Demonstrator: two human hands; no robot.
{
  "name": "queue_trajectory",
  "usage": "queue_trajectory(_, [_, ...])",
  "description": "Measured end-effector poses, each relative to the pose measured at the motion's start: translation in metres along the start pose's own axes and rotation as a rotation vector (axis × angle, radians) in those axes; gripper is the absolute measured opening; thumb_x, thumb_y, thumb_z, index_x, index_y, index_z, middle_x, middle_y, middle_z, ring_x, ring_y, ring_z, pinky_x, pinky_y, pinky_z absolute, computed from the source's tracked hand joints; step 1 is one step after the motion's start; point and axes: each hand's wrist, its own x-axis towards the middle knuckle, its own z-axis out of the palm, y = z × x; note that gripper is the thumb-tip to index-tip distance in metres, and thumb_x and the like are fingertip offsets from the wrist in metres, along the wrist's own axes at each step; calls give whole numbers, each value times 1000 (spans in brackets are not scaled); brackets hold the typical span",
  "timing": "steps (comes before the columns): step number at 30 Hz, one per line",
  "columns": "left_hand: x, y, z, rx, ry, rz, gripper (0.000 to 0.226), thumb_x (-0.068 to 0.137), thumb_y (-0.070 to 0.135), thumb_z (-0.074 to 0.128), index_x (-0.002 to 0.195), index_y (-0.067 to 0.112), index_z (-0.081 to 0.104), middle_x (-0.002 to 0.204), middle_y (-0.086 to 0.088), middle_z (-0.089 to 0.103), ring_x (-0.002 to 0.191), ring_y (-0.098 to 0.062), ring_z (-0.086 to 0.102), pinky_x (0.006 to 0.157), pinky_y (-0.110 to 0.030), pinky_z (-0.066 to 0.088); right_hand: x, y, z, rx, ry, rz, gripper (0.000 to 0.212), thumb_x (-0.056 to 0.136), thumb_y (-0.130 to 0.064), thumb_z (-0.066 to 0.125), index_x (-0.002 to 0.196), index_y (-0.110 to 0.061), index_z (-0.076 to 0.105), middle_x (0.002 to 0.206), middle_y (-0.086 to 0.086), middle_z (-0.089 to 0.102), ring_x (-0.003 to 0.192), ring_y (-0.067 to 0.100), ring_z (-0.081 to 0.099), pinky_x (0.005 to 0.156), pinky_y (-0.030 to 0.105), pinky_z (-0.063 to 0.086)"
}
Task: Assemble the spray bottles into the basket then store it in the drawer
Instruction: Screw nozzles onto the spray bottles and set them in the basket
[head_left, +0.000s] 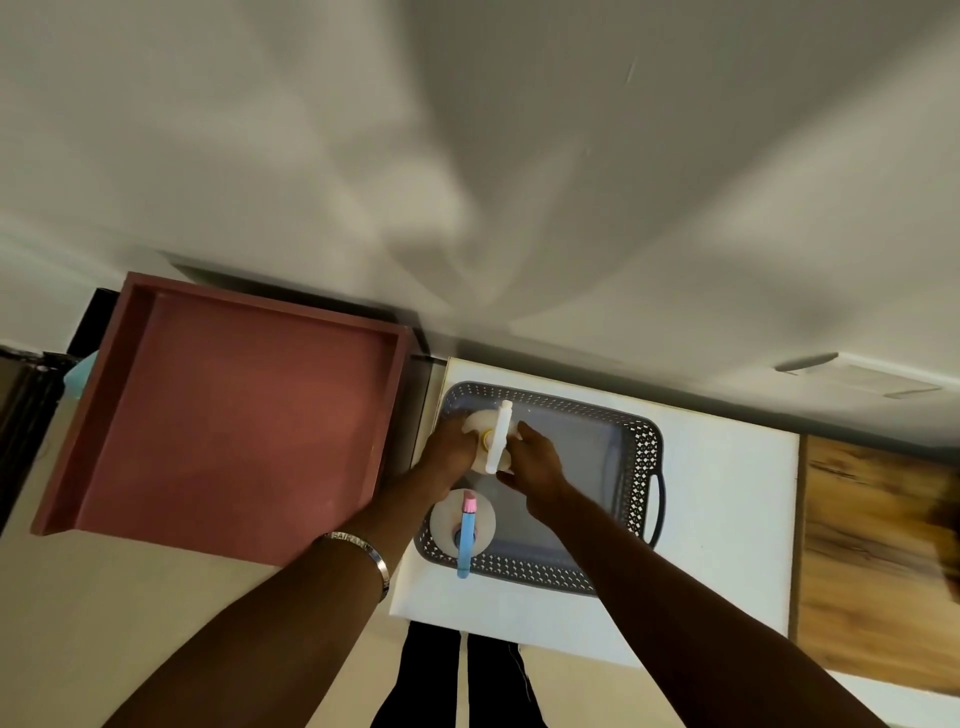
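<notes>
Item 1, drawer (228, 426): reddish-brown, pulled open, seen from above at 9 o'clock of the basket; its floor is bare, so the storing step is judged not yet done. Item 2, left hand (451, 447): reaches in from 7 o'clock, a metal bangle (375, 558) on the wrist; it lies against the 9 o'clock side of the white-headed bottle, fingers curled round the body as far as can be seen, though the tips are hidden behind it. Item 3, blue-headed spray bottle (464, 525): white round body, blue trigger head with a pink nozzle tip, standing upright in the basket's corner at 7 o'clock; judged already placed. Item 4, white-headed spray bottle (500, 436): white body, white trigger head, a yellow collar at the neck, upright in the basket's corner at 10 o'clock, just beyond the blue-headed one; held between both hands, and whether its base rests on the basket floor cannot be told. Item 5, right hand (535, 457): comes in from 5 o'clock, fingers loosely together and bent against the 3 o'clock side of the same bottle. Item 6, basket (641, 462): dark grey, perforated wall, handle at 3 o'clock, on a white tabletop (727, 509); the rest of its floor is bare. Remaining, as judged: release the bottle, carry the basket to the drawer, close it.
</notes>
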Motion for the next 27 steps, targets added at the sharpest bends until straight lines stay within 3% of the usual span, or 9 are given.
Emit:
queue_trajectory(3, [7, -2, -2, -16, -9, -19, 43, 101, 24, 40, 141, 10, 42, 143, -15, 47, 130, -32, 48, 111, -46, 40, 5, 3, 6, -20, 7, -26, 27, 99, -20, 47, 123, -15, 58, 123, 16, 61, 111, 30, 61, 87, 39, 58])
queue_trajectory(8, [11, -2, -2, 5, 18, -55, 39, 102, 22, 39, 138, 7, 44, 140, -15, 49, 129, -32, 48, 112, -42, 39, 11, 7, 10, -77, 60, -66, 16, 100, -19, 46, 111, -26, 57, 126, 14, 58, 102, 25, 57, 94, 46, 55])
queue_trajectory(9, [10, -3, -3, 29, 10, -41, 40, 102, 22, 39, 139, 9, 44, 140, -15, 50, 128, -31, 49, 110, -41, 40, 11, 7, 9, -91, 59, -72, 17, 100, -19, 47, 113, -26, 56, 128, 14, 56, 101, 24, 55, 92, 45, 55])
queue_trajectory(11, [10, -5, -5, 49, 10, -28, 40, 102, 23, 39, 140, 12, 43, 139, -14, 50, 126, -30, 50, 107, -38, 42, 10, 7, 7, -114, 64, -70, 38, 100, -21, 49, 138, -21, 47, 135, 11, 51, 106, 23, 52, 88, 40, 54])
queue_trajectory(13, [7, -6, -7, 48, 7, -11, 40, 101, 22, 39, 141, 15, 42, 138, -12, 50, 124, -29, 51, 102, -36, 42, 8, 6, 5, -157, 74, -81, 49, 101, -20, 48, 148, -19, 38, 143, 10, 47, 116, 26, 51, 96, 41, 52])
queue_trajectory(16, [0, -3, -13, 62, -14, 51, 37, 100, 20, 40, 136, 16, 46, 132, -12, 54, 117, -27, 53, 95, -35, 45, -1, 4, 2, -228, 82, -102, 50, 102, -20, 45, 150, -18, 34, 151, 12, 41, 133, 31, 45, 110, 48, 43])
queue_trajectory(21, [-25, 12, -28, 110, 1, 134, 24, 98, 21, 43, 115, 14, 58, 117, -14, 60, 104, -26, 57, 83, -31, 45, -32, -9, -9, -371, 91, -180, 53, 100, -24, 47, 151, -19, 34, 154, 12, 39, 130, 27, 46, 108, 42, 44])
queue_trajectory(24, [-48, 22, -40, 195, 6, 198, 26, 98, 22, 43, 115, 13, 61, 118, -15, 61, 109, -30, 58, 93, -38, 49, -54, -14, -17, -536, 77, -265, 56, 99, -27, 50, 152, -16, 33, 157, 11, 36, 139, 30, 41, 112, 47, 40])
queue_trajectory(27, [-77, 23, -50, 238, 28, 283, 28, 98, 19, 44, 115, 4, 60, 116, -19, 64, 108, -32, 61, 98, -45, 49, -78, -18, -26, -748, 78, -373, 57, 100, -26, 51, 152, -13, 32, 157, 12, 35, 143, 28, 35, 116, 41, 31])
